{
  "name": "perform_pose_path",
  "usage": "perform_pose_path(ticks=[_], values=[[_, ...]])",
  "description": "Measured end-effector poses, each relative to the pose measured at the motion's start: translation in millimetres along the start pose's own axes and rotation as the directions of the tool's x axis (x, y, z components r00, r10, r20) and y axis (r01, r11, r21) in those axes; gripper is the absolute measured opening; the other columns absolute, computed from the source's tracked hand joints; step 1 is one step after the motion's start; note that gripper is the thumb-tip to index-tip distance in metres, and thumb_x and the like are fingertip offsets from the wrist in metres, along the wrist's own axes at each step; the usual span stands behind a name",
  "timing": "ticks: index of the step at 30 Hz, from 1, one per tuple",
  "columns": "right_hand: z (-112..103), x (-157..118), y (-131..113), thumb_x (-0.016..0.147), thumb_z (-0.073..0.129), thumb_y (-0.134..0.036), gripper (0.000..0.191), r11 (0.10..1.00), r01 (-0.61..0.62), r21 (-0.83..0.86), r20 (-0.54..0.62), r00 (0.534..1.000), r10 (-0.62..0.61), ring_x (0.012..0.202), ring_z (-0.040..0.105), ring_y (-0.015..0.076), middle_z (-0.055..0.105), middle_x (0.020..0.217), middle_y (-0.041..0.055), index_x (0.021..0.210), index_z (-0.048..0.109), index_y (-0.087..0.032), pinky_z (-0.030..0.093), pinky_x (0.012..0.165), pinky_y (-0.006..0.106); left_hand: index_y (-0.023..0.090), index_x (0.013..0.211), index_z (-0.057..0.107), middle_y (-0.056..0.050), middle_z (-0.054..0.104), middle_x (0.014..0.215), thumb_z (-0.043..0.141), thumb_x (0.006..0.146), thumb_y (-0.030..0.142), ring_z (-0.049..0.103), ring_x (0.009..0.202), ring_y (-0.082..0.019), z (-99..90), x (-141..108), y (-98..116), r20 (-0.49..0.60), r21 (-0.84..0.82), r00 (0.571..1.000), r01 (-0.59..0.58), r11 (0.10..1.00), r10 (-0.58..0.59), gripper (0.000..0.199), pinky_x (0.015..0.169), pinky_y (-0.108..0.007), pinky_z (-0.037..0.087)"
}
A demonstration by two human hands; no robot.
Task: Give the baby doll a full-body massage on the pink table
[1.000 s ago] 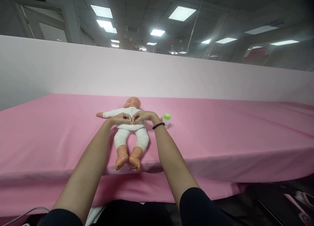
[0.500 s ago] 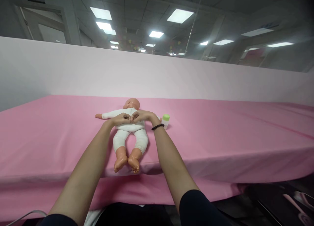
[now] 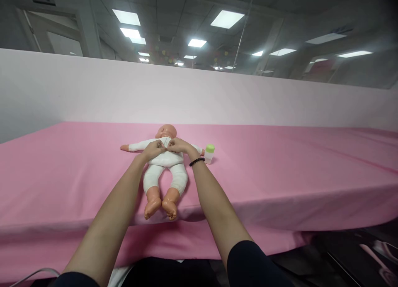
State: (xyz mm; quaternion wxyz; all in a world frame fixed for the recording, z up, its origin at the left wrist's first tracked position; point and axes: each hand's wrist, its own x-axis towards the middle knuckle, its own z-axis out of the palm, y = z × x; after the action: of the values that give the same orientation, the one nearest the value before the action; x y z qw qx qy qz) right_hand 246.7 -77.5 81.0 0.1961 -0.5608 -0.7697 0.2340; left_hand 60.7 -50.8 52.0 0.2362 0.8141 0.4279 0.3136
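The left hand [image 3: 154, 149] and the right hand [image 3: 179, 145] come together over the torso of a baby doll [image 3: 165, 159], fingers bent and tips drawn in close at the front of its white suit [image 3: 179, 176]; at this size I cannot tell whether either hand actually pinches the fabric. A dark beaded bracelet [image 3: 197, 161] circles the right wrist. The doll lies stretched out beneath the hands, its bald head [image 3: 168, 130] at twelve o'clock from them and its bare feet [image 3: 153, 207] at six, toward the person. One of its arms reaches out to nine o'clock, the other to three, where its small hand ends just beside an upright bottle [image 3: 209, 155] with a green cap [image 3: 210, 148]. All of this rests on a pink cloth [image 3: 280, 166] that hangs over the near edge. Beyond, at twelve, stands a white partition [image 3: 199, 94], with glass [image 3: 174, 25] above it showing bright ceiling lights [image 3: 228, 19].
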Motion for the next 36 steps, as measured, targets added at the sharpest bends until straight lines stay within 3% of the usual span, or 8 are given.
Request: perform_pose_path(ticks=[6,10,14,21,26,28,33,36], values=[[13.5,9.1,-4.4,0.074,0.068,-0.015,0.022,0.992,-0.059,-0.113,-0.124,0.991,0.044,0.063,0.045,0.0129,0.052,0.066,-0.0022,0.067,0.047,-0.019,0.028,0.055,0.027,0.019,0.078,0.060,-0.007,0.069,0.085,0.054,0.075,0.022,0.064,0.085,-0.026,2.9,1.0,3.4,0.017,0.053,1.000,0.006,0.999,-0.007,0.007,0.075,-0.035,0.048],[14.0,10.9,-4.0,0.081,0.063,-0.018,0.019,0.990,-0.063,-0.129,-0.192,0.981,0.037,0.065,0.049,0.0141,0.057,0.069,-0.0005,0.068,0.049,-0.020,0.028,0.056,0.028,0.020,0.073,0.058,-0.007,0.067,0.084,0.053,0.078,0.021,0.064,0.085,-0.025,6.1,4.7,-0.7,-0.092,0.125,0.994,-0.041,0.991,0.053,0.008,0.077,-0.036,0.049],[18.6,13.0,0.8,0.086,0.059,-0.020,0.008,0.986,-0.045,-0.158,-0.379,0.925,-0.018,0.074,0.057,0.0156,0.067,0.082,0.0011,0.078,0.057,-0.020,0.032,0.060,0.027,0.018,0.080,0.064,-0.010,0.068,0.097,0.055,0.083,0.021,0.064,0.097,-0.026,8.1,7.4,-2.1,-0.172,0.198,0.971,-0.128,0.972,0.163,0.010,0.088,-0.037,0.050],[30.4,24.8,10.5,0.091,0.056,-0.022,0.016,0.976,-0.098,-0.195,-0.387,0.922,0.015,0.073,0.060,0.0178,0.071,0.082,0.0046,0.075,0.060,-0.019,0.033,0.059,0.027,0.017,0.112,0.062,-0.011,0.073,0.099,0.047,0.093,0.019,0.067,0.092,-0.028,9.0,7.0,7.3,-0.131,0.339,0.991,0.042,0.940,0.003,0.024,0.081,-0.037,0.048],[33.4,27.6,16.9,0.096,0.053,-0.026,0.015,0.984,-0.066,-0.166,-0.463,0.886,-0.019,0.082,0.065,0.0211,0.073,0.092,0.0039,0.108,0.062,-0.020,0.039,0.065,0.028,0.020,0.124,0.059,-0.011,0.074,0.103,0.047,0.097,0.024,0.069,0.098,-0.030,10.2,11.7,9.7,-0.161,0.401,0.985,0.118,0.908,-0.057,0.030,0.083,-0.037,0.049],[34.7,29.8,18.2,0.097,0.052,-0.025,0.020,0.979,-0.090,-0.184,-0.478,0.878,-0.009,0.087,0.067,0.0225,0.073,0.097,0.0050,0.115,0.060,-0.021,0.041,0.068,0.028,0.020,0.128,0.058,-0.012,0.074,0.106,0.046,0.098,0.027,0.069,0.100,-0.031,10.4,13.8,11.0,-0.161,0.406,0.984,0.140,0.903,-0.080,0.032,0.083,-0.038,0.050],[37.9,36.3,18.1,0.101,0.046,-0.028,0.021,0.943,-0.156,-0.295,-0.466,0.885,0.000,0.094,0.069,0.0263,0.075,0.102,0.0090,0.106,0.065,-0.020,0.045,0.075,0.031,0.020,0.126,0.060,-0.014,0.073,0.109,0.043,0.099,0.027,0.069,0.103,-0.033,12.8,18.9,12.7,-0.159,0.461,0.981,0.171,0.871,-0.108,0.032,0.082,-0.040,0.050],[38.9,37.0,17.8,0.100,0.048,-0.031,0.024,0.949,-0.167,-0.267,-0.479,0.878,0.019,0.095,0.069,0.0271,0.075,0.105,0.0086,0.117,0.062,-0.021,0.047,0.075,0.031,0.020,0.127,0.058,-0.014,0.073,0.107,0.043,0.101,0.034,0.069,0.101,-0.033,15.3,22.2,7.6,-0.206,0.454,0.974,0.183,0.872,-0.097,0.034,0.080,-0.039,0.050]])
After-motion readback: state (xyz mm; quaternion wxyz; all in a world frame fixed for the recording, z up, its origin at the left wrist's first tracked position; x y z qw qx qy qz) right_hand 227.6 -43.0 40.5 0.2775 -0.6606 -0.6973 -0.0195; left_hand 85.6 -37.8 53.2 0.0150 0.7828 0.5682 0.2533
